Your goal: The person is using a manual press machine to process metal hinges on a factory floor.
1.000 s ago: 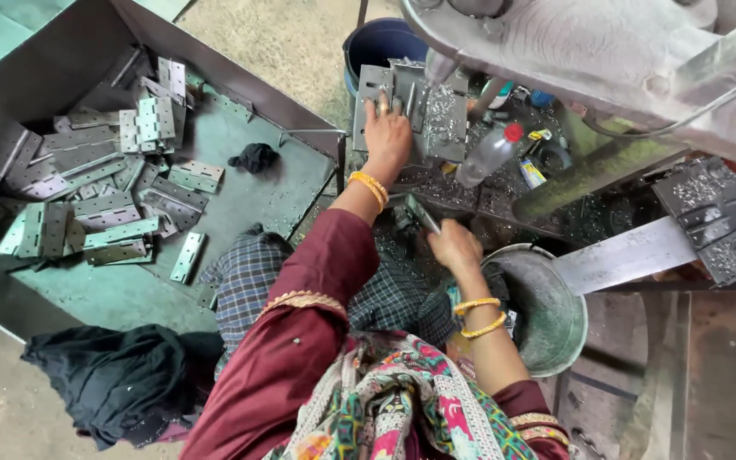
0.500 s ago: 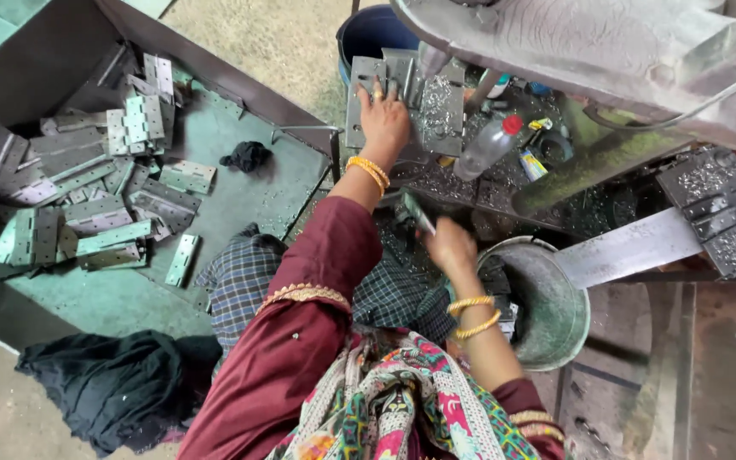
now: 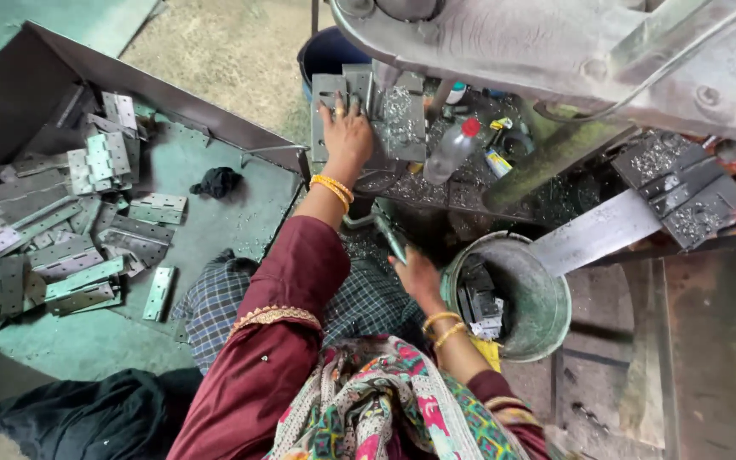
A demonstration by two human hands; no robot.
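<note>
My left hand (image 3: 347, 135) reaches forward and rests on a stack of grey metal hinge plates (image 3: 331, 94) standing on the machine bed, fingers curled over their top edge. My right hand (image 3: 415, 273) is low by my lap, next to a round metal bucket (image 3: 547, 294), and grips a thin greenish metal piece (image 3: 390, 234) that sticks up and away from me. Gold bangles circle both wrists. Dark red sleeves cover my arms.
A big grey tray (image 3: 206, 230) on the left holds several loose hinge plates (image 3: 70, 247) and a black rag (image 3: 217, 181). A plastic bottle with a red cap (image 3: 451, 150) lies on the bed among metal chips. A heavy press (image 3: 555, 43) looms overhead. Black cloth (image 3: 78, 417) lies bottom left.
My left hand has stayed on the plate stack. My right hand has dropped toward my lap and the bucket with the thin metal piece.
</note>
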